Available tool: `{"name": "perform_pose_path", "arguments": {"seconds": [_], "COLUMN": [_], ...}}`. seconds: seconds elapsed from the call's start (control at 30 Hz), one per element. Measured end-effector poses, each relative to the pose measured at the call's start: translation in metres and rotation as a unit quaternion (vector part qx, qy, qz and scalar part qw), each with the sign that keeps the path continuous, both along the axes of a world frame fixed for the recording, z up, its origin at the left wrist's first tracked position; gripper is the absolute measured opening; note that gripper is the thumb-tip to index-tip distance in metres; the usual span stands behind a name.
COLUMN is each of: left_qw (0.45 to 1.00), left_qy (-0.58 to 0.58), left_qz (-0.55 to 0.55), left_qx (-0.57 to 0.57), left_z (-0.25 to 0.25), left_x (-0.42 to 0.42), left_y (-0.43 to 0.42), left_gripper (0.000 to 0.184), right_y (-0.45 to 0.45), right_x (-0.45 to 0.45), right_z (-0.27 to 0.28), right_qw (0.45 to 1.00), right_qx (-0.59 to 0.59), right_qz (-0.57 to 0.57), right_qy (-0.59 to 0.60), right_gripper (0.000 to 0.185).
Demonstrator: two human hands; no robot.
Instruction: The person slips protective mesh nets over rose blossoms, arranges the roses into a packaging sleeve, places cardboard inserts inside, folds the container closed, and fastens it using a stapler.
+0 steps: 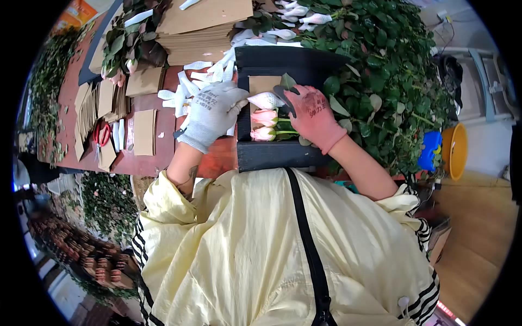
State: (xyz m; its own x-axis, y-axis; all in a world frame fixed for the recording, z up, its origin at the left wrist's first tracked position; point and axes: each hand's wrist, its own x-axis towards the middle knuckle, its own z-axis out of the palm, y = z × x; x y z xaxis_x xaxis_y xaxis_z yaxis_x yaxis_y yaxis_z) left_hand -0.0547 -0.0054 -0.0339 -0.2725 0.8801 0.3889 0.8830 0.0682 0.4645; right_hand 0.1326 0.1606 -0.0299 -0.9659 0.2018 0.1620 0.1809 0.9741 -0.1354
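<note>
Tabletop: we are at a red table (167, 149), dressed in a pale yellow jacket (244, 233).
Black box: our ribbed black box (283, 156) sits along the near edge.
Pink roses: two pink roses (263, 134) lie side by side in it, heads to the left.
Netted bud: our white netted bud (265, 100) is just beyond them, within the box walls, tip leftward.
Right hand: our pink-gloved right hand (312, 111) has its fingers closed about the bud's stem end.
Left hand: our grey-gloved left hand (212, 113) is at the box's left edge, thumb and fingers drawn together near the tip; we cannot tell whether they pinch anything.
Scissors: red scissors (101, 135) lie among brown cards (144, 132), well left.
Loose nets: white nets (187, 84) scatter beyond our left hand.
Foliage: leafy stems (380, 76) heap up on our right.
Far side: a cardboard stack (204, 46).
</note>
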Motion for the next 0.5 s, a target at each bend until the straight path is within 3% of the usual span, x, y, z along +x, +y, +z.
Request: {"name": "perform_pose_path", "arguments": {"seconds": [0.1, 0.13, 0.17, 0.3, 0.43, 0.5], "left_qw": [0.995, 0.995, 0.992, 0.997, 0.996, 0.994], "left_qy": [0.085, 0.044, 0.004, -0.05, 0.057, 0.049], "left_qz": [0.059, 0.089, 0.119, 0.059, -0.016, -0.031], "left_qx": [0.0, 0.017, 0.035, -0.001, -0.071, -0.097], "left_z": [0.0, 0.009, 0.019, 0.038, 0.029, 0.027], "left_x": [-0.012, -0.029, -0.041, -0.029, -0.003, 0.002], "left_y": [-0.008, -0.02, -0.027, -0.03, -0.007, 0.003], "left_gripper": [0.01, 0.012, 0.014, 0.022, 0.03, 0.029], "right_y": [0.005, 0.006, 0.005, 0.001, 0.0, -0.001], "right_x": [0.0, -0.002, -0.002, -0.005, -0.005, -0.005], "right_z": [-0.013, -0.01, -0.003, 0.01, 0.005, 0.007], "right_qw": [1.0, 0.998, 0.997, 1.0, 0.999, 0.998], "right_qx": [0.017, 0.0, -0.003, 0.007, 0.046, 0.049], "right_qz": [-0.013, -0.006, -0.015, -0.004, -0.012, -0.021], "right_qy": [-0.014, 0.067, 0.071, -0.013, 0.004, -0.021], "right_gripper": [0.048, 0.037, 0.037, 0.034, 0.033, 0.033]}}
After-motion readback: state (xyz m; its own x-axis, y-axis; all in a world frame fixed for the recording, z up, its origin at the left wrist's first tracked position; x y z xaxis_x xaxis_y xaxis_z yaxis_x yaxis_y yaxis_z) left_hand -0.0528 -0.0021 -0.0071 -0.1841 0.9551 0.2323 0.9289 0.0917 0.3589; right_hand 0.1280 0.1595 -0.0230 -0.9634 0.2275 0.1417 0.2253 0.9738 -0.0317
